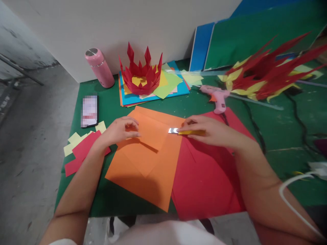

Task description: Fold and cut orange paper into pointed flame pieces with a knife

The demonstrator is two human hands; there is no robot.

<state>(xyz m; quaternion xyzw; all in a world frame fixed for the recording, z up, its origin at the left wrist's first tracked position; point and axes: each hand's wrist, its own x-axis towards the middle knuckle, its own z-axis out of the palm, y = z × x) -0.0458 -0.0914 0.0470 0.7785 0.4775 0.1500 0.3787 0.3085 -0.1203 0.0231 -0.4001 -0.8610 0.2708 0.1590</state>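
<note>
My right hand grips a yellow utility knife, its metal blade end pointing left over the orange paper. My left hand rests at the left side of a smaller orange paper piece, thumb and fingers apart with a gap between them. That piece lies on a larger orange sheet, and a dark shadow runs along its lower edge. Under my right hand and forearm spreads red paper, partly overlapped by the orange sheet.
Behind stand a pink bottle, a red paper crown on coloured sheets and a pink glue gun. A phone and red and yellow scraps lie left. A red-yellow paper crown, black cords and a white cable are right.
</note>
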